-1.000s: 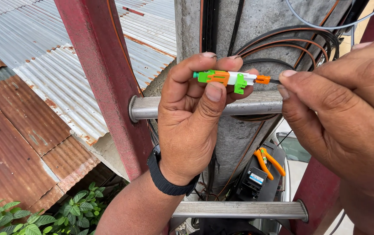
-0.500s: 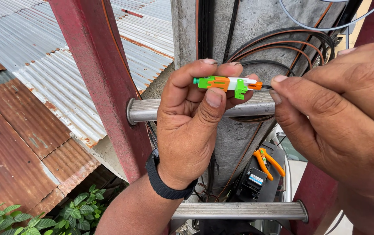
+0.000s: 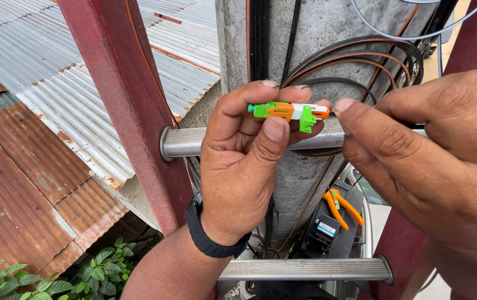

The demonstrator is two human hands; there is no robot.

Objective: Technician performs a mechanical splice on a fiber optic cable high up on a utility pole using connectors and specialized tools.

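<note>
Green-orange connector (image 3: 288, 111) pinched in left hand (image 3: 244, 166) | right hand (image 3: 427, 155) fingertips together at its end

Red ladder rail (image 3: 122, 105), paint worn, set upright at left; two metal rungs (image 3: 194, 141) fixed across it, one above the other. Grey concrete pole (image 3: 316, 39) placed behind the rungs, with black and orange cables (image 3: 360, 55) coiled against it. Corrugated metal roofing (image 3: 33, 83) seen below at left, partly rusted. Green leafy plants (image 3: 55, 278) noted at the lower left corner. Orange-handled pliers (image 3: 341, 205) stowed in a dark bag between the rungs.
</note>
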